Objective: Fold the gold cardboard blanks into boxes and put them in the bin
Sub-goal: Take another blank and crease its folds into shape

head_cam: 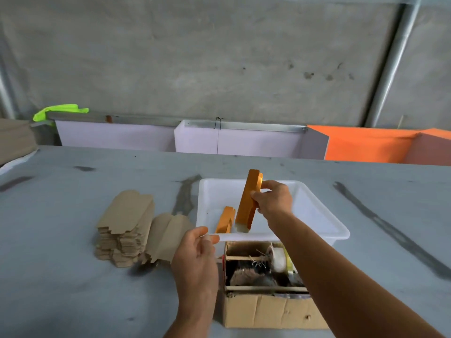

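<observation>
My right hand (274, 200) grips a folded gold box (246, 201) by its upper part and holds it upright and tilted over the white bin (314, 213); its lower end is down near the bin's floor. A second folded gold box (225, 220) lies inside the bin at the front left. My left hand (197, 254) is at the bin's front left corner, thumb on the rim. Left of the bin, a stack of flat cardboard blanks (127, 228) lies brown side up on the table, with a few blanks (168, 232) leaning against it.
An open cardboard carton (268, 311) with twine and tape rolls stands right in front of the bin, between my arms. The grey table (73, 289) runs wide. Beyond its far edge stand white panels (239, 140) and orange panels (366, 145).
</observation>
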